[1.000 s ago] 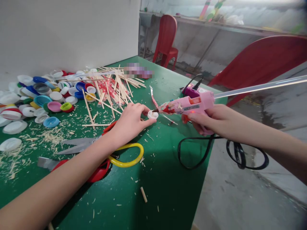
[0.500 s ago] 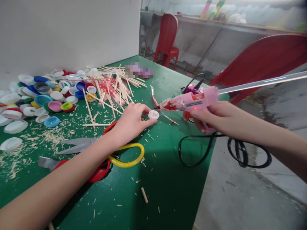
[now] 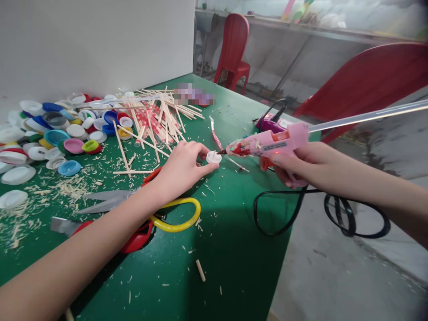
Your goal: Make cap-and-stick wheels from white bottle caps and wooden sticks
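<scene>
Between the thumb and fingers of my left hand [image 3: 189, 164] is a small white bottle cap [image 3: 213, 158], its hollow side up, with a bit of wooden stick showing inside. My right hand [image 3: 306, 165] grips the handle of a pink glue gun [image 3: 277, 141], and a long clear glue stick [image 3: 368, 118] juts from its back end. The gun's nozzle [image 3: 222, 152] is at the cap's right rim; whether they touch I cannot tell. Scissors [image 3: 179, 216] with a yellow handle lie beneath my left forearm, beside a red-handled tool with a flat metal blade [image 3: 65, 226].
Colourful bottle caps [image 3: 72, 145] are heaped at the left, alongside loose wooden sticks [image 3: 163, 116] and shavings [image 3: 72, 191]. A purple device [image 3: 274, 122] sits near the green table's [image 3: 240, 267] right edge. The black cord [image 3: 257, 214] loops over that edge. Red chairs [image 3: 234, 49] stand beyond.
The glue gun has shifted slightly right and its nozzle now points into the cap's rim. My left hand keeps its hold on the cap. The view has moved slightly.
</scene>
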`<state>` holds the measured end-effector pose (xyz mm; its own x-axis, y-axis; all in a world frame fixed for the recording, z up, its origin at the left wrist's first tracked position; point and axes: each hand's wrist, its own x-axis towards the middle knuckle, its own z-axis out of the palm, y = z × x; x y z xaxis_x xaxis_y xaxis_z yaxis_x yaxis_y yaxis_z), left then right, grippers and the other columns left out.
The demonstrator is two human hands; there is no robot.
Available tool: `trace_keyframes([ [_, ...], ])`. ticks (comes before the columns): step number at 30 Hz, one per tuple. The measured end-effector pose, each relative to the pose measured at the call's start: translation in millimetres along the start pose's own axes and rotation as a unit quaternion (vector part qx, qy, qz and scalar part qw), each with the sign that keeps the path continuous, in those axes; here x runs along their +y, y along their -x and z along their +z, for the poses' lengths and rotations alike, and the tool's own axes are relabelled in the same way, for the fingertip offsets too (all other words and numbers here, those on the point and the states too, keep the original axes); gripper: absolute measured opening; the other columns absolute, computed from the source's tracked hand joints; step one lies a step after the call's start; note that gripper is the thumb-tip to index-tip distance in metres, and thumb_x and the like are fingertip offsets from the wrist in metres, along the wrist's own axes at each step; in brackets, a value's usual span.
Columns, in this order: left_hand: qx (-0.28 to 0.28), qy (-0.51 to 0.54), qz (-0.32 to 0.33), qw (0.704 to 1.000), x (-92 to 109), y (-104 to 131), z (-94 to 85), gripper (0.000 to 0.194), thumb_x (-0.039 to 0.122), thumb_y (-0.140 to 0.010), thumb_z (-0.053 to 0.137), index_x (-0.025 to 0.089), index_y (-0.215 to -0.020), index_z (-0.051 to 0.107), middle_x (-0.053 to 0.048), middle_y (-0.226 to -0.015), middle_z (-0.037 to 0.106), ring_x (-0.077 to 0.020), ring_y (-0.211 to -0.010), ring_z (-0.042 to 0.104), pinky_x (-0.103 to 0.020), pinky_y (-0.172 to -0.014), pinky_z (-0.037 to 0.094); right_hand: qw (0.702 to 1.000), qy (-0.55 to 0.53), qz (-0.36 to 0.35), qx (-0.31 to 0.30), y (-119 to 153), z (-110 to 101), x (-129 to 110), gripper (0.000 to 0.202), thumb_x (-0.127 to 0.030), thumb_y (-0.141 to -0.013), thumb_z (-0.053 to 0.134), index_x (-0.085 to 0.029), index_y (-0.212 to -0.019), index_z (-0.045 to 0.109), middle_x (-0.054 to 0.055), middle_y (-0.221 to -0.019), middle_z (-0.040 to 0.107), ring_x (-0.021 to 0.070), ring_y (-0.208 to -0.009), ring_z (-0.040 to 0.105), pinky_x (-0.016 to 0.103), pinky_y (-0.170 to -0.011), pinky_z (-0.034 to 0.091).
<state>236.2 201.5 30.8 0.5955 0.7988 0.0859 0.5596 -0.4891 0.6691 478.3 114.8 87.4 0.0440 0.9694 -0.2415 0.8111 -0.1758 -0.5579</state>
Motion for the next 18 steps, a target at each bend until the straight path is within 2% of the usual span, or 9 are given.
trace_keyframes([
  [6, 0.003, -0.01, 0.001, 1.0, -1, -1, 1.2, 0.019, 0.037, -0.091, 0.07, 0.019, -0.097, 0.067, -0.005, -0.11, 0.069, -0.0239, -0.113, 0.056, -0.04, -0.1, 0.044, 1.0, -0.004, -0.024, 0.0, 2, 1, -7, 0.081, -0.099, -0.071, 0.04, -0.022, -0.05, 0.052, 0.004, -0.049, 0.053, 0.0097, -0.046, 0.045, 0.03, -0.046, 0.037],
  [11, 0.0, -0.007, 0.001, 1.0, 1, -1, 0.1, 0.018, 0.036, -0.092, 0.07, 0.019, -0.098, 0.068, -0.005, -0.111, 0.069, -0.0236, -0.114, 0.056, -0.039, -0.1, 0.044, 0.999, -0.027, -0.04, 0.004, 1, 2, -11, 0.078, -0.097, -0.074, 0.041, -0.022, -0.066, 0.061, 0.001, -0.049, 0.055, 0.01, -0.044, 0.044, 0.029, -0.044, 0.036],
  [18, -0.002, 0.006, -0.001, 1.0, 0, 1, -0.8, 0.017, 0.034, -0.091, 0.07, 0.019, -0.098, 0.067, -0.006, -0.111, 0.07, -0.0246, -0.114, 0.056, -0.04, -0.1, 0.044, 0.999, -0.025, -0.027, 0.007, 0, 2, -5, 0.075, -0.094, -0.078, 0.04, -0.022, -0.069, 0.06, 0.001, -0.05, 0.054, 0.0096, -0.044, 0.041, 0.03, -0.044, 0.033],
])
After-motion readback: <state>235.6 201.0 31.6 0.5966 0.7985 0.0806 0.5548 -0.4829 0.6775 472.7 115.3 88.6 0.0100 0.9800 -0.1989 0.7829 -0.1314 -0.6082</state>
